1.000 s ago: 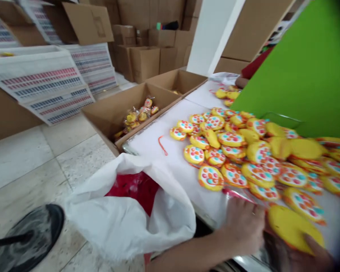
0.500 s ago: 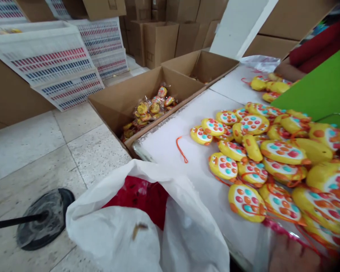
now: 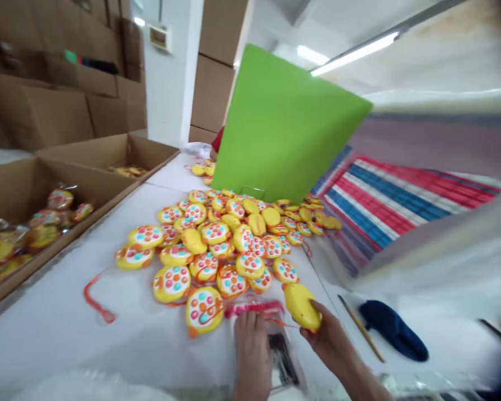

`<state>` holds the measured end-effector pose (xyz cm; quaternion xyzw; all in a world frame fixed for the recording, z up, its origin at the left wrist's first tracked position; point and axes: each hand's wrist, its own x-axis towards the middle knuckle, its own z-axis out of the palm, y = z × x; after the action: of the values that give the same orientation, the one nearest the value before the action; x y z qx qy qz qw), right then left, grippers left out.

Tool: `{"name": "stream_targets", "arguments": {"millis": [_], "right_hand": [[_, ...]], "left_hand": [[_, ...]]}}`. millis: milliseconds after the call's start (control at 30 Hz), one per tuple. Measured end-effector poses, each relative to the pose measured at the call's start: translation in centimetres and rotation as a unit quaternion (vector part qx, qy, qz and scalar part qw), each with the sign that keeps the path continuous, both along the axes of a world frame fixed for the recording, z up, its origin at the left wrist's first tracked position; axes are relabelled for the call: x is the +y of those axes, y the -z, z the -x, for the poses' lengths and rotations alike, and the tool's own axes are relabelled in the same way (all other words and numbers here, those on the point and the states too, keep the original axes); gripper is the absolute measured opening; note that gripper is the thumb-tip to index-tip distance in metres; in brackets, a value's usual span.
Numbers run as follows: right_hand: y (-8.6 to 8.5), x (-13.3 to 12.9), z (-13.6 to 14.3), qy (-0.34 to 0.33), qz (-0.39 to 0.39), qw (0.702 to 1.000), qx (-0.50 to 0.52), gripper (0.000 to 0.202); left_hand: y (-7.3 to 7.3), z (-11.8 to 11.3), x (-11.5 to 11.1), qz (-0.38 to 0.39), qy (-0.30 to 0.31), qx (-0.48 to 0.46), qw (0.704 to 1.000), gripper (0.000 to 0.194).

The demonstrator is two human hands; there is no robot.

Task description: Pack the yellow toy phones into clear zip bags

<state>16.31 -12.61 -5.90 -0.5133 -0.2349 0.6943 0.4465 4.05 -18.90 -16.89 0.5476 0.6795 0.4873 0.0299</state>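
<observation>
Many yellow toys (image 3: 204, 266) with white, dotted faces and orange cords lie piled on the white table (image 3: 150, 351). My right hand (image 3: 332, 340) grips one yellow toy (image 3: 301, 306), its plain yellow side showing, at the near right edge of the pile. Left of it, my left hand (image 3: 253, 348) rests with fingers together on a clear plastic packet (image 3: 286, 362) with a pink edge; whether it pinches anything is hidden. An orange cord runs between the two hands.
Open cartons (image 3: 108, 200) holding bagged toys stand along the left. A green board (image 3: 284, 128) rises behind the pile. On the right lie a wooden stick (image 3: 361, 328), a dark blue cloth item (image 3: 394, 328) and a striped bag (image 3: 392, 200). A loose orange cord (image 3: 96, 301) lies at left.
The view has swung right and up from the floor and white sack to the table. Both hands now show, the right one holding a yellow toy.
</observation>
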Motion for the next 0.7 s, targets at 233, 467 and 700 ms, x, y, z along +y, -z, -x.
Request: {"name": "stream_targets", "arguments": {"millis": [233,467,700], "right_hand": [[-1.3,-1.2,-2.1,-0.052,-0.009,0.989,0.135,0.027],[-1.9,-0.1,-1.8,-0.125,-0.096,0.982,0.104,0.036],[-1.4,0.8,-1.5,-0.197,-0.15,0.965,0.081,0.04]], "left_hand": [[-1.9,1.0,-0.3,0.04,0.039,0.035,0.998,0.023],[-4.4,1.1,-1.0,0.08,0.081,0.153,0.982,0.031],[-5.9,1.2,-1.2,0.073,0.105,0.259,0.957,0.02]]}}
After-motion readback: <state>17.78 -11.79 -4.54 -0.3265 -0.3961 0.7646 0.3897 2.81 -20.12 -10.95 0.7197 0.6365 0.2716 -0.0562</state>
